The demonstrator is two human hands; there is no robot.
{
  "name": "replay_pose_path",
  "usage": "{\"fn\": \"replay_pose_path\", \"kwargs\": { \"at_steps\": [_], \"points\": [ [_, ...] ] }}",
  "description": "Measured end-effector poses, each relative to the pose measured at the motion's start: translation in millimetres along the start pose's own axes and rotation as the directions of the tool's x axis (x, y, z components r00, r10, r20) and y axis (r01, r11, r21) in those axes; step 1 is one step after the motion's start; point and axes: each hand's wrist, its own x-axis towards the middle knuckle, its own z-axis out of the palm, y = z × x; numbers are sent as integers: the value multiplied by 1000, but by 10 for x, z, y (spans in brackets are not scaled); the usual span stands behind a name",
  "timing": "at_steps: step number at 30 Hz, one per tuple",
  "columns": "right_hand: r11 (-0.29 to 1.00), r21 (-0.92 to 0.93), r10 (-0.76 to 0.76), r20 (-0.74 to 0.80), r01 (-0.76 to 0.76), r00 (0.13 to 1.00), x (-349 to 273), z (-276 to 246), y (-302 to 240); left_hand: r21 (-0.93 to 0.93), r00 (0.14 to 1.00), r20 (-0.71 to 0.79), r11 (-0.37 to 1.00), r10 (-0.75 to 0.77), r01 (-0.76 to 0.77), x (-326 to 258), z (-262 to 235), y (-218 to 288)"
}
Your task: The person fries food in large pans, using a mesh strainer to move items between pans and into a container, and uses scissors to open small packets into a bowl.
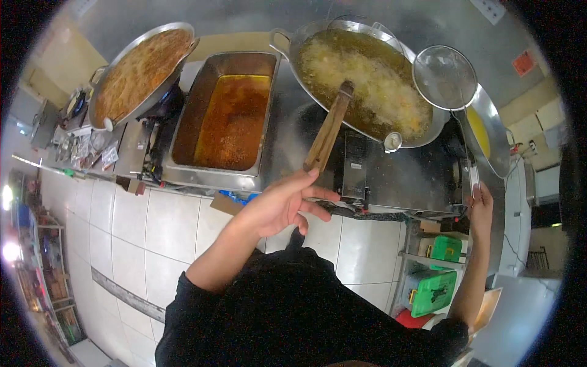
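Note:
My left hand (284,205) is open, its fingers spread and nothing enclosed in them. Its thumb tip is right by the lower end of a wooden handle (330,131); I cannot tell if they touch. That handle slants out over the near rim of a large wok (307,85) of bubbling, foaming oil. At the right, my right hand (480,205) is closed around the handle of a round wire-mesh strainer (445,77). The strainer's mesh is held up over the wok's right rim and looks to hold nothing.
A deep steel tray (265,116) with reddish-brown oil stands left of the wok. Farther left is another wok (185,46) of brown bubbling liquid. A metal bowl (500,144) with yellow contents sits at the right. Green bins (434,293) fill a shelf below.

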Motion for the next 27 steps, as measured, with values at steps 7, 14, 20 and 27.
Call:
{"fn": "replay_pose_path", "kwargs": {
  "at_steps": [7,14,20,27],
  "points": [
    [939,106,330,-4,-328,944,-266,294,-644,262,996,82,964,19,-40,-384,-288,-64],
    [877,388,263,103,-282,959,-855,638,-1569,508,957,-233,861,173,-32,-1811,-1777,105],
    [992,118,32,64,-40,997,-1917,2122,-2806,684,96,-715,721,693,-109,-3328,-3294,653],
    [937,-272,-214,43,217,976,-3158,4742,-2241,970,0,-243,243,970,3,-3596,-3860,1693]
  ]
}}
